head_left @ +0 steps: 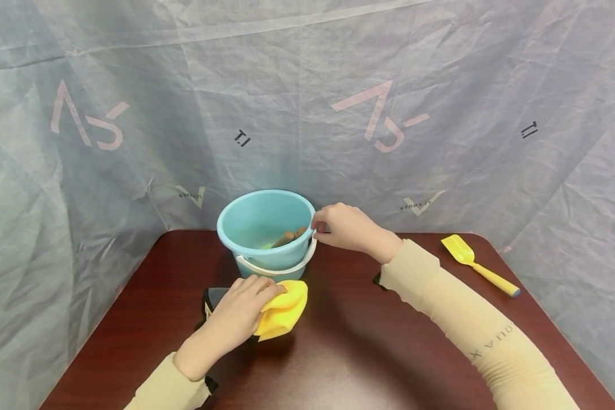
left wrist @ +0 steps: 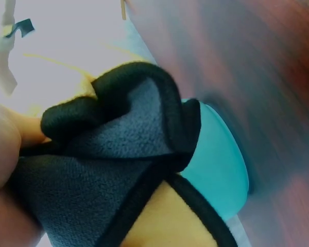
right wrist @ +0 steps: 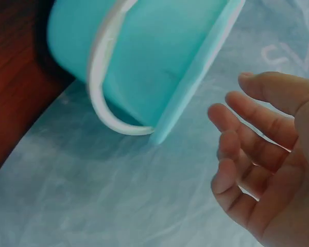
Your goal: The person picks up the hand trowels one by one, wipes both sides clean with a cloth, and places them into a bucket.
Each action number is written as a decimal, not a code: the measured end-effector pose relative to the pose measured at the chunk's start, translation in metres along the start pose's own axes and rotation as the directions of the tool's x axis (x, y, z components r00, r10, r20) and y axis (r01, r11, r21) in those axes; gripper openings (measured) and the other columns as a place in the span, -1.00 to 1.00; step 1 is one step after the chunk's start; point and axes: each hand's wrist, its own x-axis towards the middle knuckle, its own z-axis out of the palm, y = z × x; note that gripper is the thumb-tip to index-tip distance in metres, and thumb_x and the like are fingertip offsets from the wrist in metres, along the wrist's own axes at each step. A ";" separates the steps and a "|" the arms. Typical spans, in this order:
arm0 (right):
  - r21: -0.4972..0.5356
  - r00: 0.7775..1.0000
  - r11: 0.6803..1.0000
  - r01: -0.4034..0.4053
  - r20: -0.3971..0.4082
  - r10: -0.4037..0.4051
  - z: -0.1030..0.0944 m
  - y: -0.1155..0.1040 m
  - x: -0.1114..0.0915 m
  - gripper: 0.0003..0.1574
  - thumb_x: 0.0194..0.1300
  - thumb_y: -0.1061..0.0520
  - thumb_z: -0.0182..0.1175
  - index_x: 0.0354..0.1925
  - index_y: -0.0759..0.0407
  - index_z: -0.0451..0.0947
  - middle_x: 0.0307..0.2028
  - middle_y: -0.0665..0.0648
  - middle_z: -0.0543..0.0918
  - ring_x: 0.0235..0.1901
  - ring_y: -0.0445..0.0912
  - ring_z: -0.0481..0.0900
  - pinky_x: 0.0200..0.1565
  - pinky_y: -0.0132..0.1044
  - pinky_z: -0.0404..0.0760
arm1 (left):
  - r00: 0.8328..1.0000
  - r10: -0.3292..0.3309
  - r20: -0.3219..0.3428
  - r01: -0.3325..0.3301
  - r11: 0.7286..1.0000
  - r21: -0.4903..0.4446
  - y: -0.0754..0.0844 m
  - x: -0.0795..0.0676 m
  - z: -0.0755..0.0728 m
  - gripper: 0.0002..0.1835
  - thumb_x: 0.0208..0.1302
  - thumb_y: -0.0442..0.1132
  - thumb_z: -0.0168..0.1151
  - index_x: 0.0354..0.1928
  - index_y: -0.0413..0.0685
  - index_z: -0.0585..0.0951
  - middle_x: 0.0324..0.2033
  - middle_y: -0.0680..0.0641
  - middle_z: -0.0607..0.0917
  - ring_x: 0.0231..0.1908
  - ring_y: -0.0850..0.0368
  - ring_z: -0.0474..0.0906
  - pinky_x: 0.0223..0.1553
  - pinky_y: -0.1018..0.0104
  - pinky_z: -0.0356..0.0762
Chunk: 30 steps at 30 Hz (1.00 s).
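Head view: the blue bucket [head_left: 256, 219] stands near the rear edge of the table [head_left: 333, 370], backed by the curtain [head_left: 287, 74]. The left hand [head_left: 240, 304] grips the cloth [head_left: 283, 313] in front of it. The right hand [head_left: 345, 228] appears at the rim. Tabletop extends from the bucket to the yellow shovel [head_left: 484, 273], near the right edge.

Left wrist view: the cloth shows grey, black-edged folds.

Right wrist view: the right fingers, loosely bent, are apart from the rim; the white handle [right wrist: 96, 77] hangs down.
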 end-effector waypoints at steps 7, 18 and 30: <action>-0.050 0.983 0.998 -0.039 -0.181 0.030 0.019 0.035 -0.042 -0.87 0.10 0.10 0.34 -0.31 0.01 0.63 -0.34 -0.08 0.62 -0.34 -0.15 0.57 -0.38 -0.21 0.57 | 1.000 0.004 -0.030 -0.005 1.000 -0.016 0.002 0.000 0.000 -0.48 -0.06 -0.57 0.20 -0.05 0.12 0.57 -0.24 0.13 0.55 -0.26 0.17 0.44 -0.31 0.31 0.36; -0.129 0.946 0.976 -0.176 -0.296 0.131 0.042 0.082 -0.115 -0.80 0.07 0.17 0.34 -0.25 0.12 0.64 -0.28 0.04 0.63 -0.29 -0.04 0.54 -0.45 -0.19 0.52 | 0.998 0.031 -0.048 -0.032 0.999 -0.014 -0.002 0.004 0.000 -0.51 -0.03 -0.56 0.24 -0.06 0.08 0.57 -0.25 0.11 0.55 -0.28 0.14 0.44 -0.26 0.25 0.40; -0.182 0.932 0.955 -0.235 -0.322 0.168 0.046 0.123 -0.169 -0.76 0.01 0.26 0.37 -0.27 0.27 0.62 -0.32 0.18 0.63 -0.32 0.07 0.53 -0.33 -0.08 0.55 | 0.998 0.008 -0.070 -0.010 1.000 -0.022 -0.001 0.010 -0.006 -0.49 -0.04 -0.54 0.31 -0.03 0.09 0.57 -0.19 0.06 0.57 -0.12 0.08 0.50 -0.18 0.15 0.43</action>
